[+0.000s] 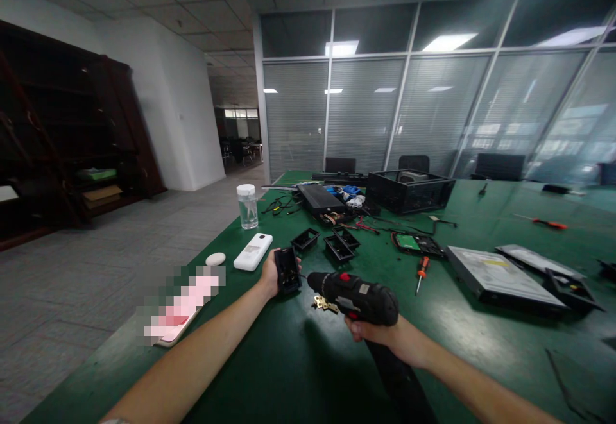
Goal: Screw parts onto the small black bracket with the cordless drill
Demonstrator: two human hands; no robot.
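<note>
My left hand [271, 274] grips a small black rectangular box-like part [287, 270], its hollow side turned toward me. In my right hand [380, 334] is a black cordless drill [356, 296] with red accents, aimed left at the box. The bit's tip comes close to the box's right edge; whether it touches I cannot tell. Beneath the drill's chuck lies a small pile of brass-coloured metal pieces [325, 304]. Just beyond my hands, several similar black open frames [339, 247] rest on the green table [269, 360].
A white power bank [253, 252], a clear jar [248, 206] and a pixelated pink object [187, 302] line the left edge. At right lie an orange screwdriver [422, 273], a circuit board [416, 243] and a silver disc drive [500, 276]. A black computer case [409, 193] stands farther back.
</note>
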